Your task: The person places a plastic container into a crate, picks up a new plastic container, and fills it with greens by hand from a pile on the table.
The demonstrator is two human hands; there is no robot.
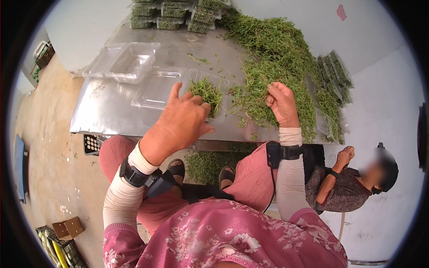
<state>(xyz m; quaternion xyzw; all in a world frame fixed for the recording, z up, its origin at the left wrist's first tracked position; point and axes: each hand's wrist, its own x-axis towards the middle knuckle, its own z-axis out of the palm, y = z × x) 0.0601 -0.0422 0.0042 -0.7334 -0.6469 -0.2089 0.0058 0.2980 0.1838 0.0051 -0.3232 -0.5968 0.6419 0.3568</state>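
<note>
My left hand [181, 117] is over an open clear plastic clamshell box [219, 117], its index finger stretched out and thumb apart. Cut leafy greens [207, 94] fill part of the box, against the fingers of this hand; I see nothing held in it. The box's lid [157, 82] lies folded out to the left. At the edge of a large heap of the same greens [275, 49], my right hand [282, 102] is closed in a pinch, thumb against fingers. What it pinches is too small to make out.
Empty clear boxes [134, 60] are stacked at the metal table's [98, 105] left. Filled boxes stand at the back [170, 22] and at the right [333, 73]. Another person [344, 187] sits at the right. Greens lie on the floor beneath the table [203, 167].
</note>
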